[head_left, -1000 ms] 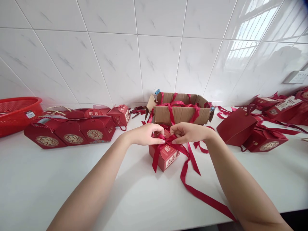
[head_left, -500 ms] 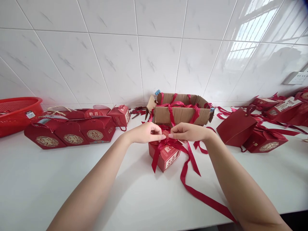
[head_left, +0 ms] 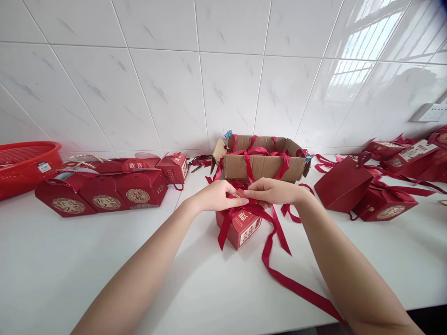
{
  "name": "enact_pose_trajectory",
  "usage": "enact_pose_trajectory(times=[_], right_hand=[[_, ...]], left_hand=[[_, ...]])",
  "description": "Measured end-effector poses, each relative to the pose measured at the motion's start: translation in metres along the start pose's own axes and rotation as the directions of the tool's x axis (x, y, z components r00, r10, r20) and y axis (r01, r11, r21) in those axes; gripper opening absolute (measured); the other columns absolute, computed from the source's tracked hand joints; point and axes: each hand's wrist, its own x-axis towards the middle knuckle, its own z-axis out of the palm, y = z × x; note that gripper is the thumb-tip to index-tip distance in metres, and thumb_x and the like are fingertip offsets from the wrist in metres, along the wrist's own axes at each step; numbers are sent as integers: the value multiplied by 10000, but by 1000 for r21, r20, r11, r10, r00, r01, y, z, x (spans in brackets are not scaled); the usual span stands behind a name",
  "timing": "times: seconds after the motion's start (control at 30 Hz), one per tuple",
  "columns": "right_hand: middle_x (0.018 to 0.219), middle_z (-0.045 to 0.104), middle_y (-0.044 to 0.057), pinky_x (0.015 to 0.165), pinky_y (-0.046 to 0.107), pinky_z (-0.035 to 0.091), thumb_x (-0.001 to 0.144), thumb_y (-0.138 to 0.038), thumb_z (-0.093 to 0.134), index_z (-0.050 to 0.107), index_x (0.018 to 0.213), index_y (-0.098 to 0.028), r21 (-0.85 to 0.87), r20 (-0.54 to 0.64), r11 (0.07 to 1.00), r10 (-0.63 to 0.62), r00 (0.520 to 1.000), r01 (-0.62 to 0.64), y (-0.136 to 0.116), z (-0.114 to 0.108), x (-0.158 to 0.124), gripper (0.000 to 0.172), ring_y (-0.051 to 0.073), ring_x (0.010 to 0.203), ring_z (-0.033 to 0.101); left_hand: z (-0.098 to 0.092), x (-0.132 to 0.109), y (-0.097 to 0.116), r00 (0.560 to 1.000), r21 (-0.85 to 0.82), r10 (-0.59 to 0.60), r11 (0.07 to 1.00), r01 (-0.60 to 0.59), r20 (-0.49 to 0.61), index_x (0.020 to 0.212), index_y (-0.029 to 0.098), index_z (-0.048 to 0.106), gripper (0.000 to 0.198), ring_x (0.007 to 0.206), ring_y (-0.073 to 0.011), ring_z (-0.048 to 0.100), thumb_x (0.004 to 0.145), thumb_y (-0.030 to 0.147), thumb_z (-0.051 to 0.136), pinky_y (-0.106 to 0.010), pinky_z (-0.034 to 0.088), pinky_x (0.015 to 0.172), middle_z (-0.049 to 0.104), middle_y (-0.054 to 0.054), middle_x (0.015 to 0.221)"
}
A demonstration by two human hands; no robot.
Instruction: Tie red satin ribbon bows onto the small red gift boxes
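A small red gift box with pale printed characters stands on the white table in front of me. Dark red ribbon lies over its top, with two cut tails hanging at the front and a long strand trailing to the table's near edge. My left hand pinches the ribbon at the top of the box. From the other side my right hand pinches it too, and the fingertips of both hands meet there. The fingers cover the middle of the ribbon, so its loops or knot are hidden.
Behind the box stands an open cardboard box with ribbons over its edge. A row of red gift boxes and a red plastic basket are at left. More red boxes lie at right, against the tiled wall.
My left hand has shifted slightly right, bringing its fingertips against those of my right hand. The left ribbon tail has moved a little left. The box stays in place.
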Motion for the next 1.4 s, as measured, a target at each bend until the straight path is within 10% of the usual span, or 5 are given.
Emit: enact_pose_trajectory(times=[1.4], right_hand=[[553, 207, -56, 437, 263, 142, 804, -635, 485, 221, 582, -188, -108, -64, 993, 38, 997, -45, 11, 6, 9, 565, 64, 469, 169]], left_hand=[[-14, 2, -14, 995, -211, 23, 977, -2, 94, 583, 184, 338, 527, 521, -91, 243, 730, 628, 581, -265, 176, 487, 282, 37, 588]])
